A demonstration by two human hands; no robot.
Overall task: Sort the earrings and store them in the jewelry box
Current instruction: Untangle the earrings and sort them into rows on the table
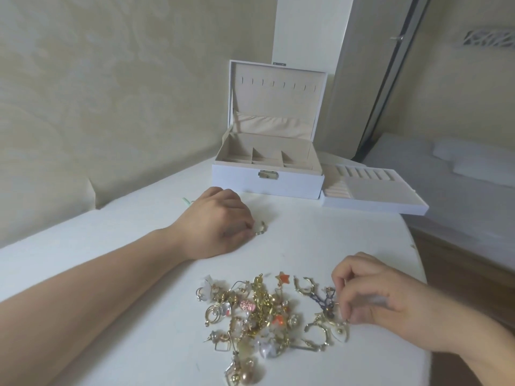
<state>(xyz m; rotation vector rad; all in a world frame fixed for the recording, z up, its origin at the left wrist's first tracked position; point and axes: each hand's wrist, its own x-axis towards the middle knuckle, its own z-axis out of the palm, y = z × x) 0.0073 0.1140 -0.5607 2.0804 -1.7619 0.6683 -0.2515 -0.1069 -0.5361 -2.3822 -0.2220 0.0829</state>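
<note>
A tangled pile of earrings [259,313], gold, pearl, pink and orange pieces, lies on the white table [320,240] near me. My left hand [220,221] rests on the table farther back, its fingertips pinching a small gold hoop earring [260,228]. My right hand [370,296] hovers at the pile's right edge, fingers curled, pinching a thin gold earring [338,320] beside a dark purple piece [324,300]. The white jewelry box [267,181] stands open at the back, beige compartments showing.
A removed white tray [373,203] with ring slots lies to the right of the box, overhanging the table's rounded right edge. A wall runs along the left and back. A small green item [187,201] pokes out behind my left hand.
</note>
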